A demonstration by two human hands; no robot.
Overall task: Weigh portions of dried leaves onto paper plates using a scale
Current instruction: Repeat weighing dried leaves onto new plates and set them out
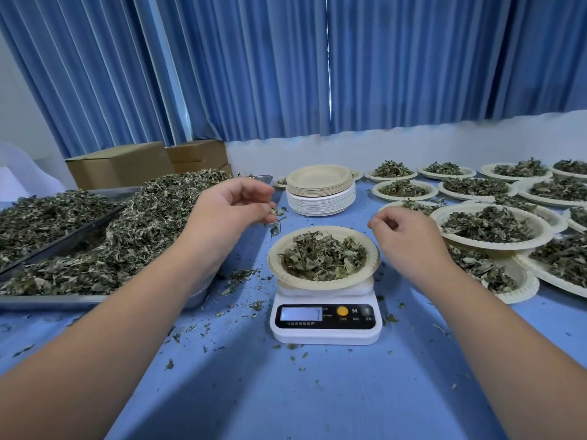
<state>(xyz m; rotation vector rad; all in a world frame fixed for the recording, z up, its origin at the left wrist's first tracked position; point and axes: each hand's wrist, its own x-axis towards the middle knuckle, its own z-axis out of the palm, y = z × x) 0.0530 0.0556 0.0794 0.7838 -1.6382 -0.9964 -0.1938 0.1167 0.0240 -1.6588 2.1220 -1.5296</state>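
Markings on the scale (325, 323)
Nearer than the left hand (235, 201) and right hand (403, 230), between them, its display (301, 313) shows what looks like a lone "7". A white "M" stands right of the yellow button (342, 311). The small print beneath is too fine to read.

white digital scale (325, 335): LCD (301, 313) washed out, digits unreadable; grey metal tray (47, 302) cut off left; cream leaf-filled paper plates (540, 274) cut off right.

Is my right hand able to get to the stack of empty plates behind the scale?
Probably yes. The right hand hovers beside the filled plate on the scale, and only tabletop lies between it and the stack of empty plates.
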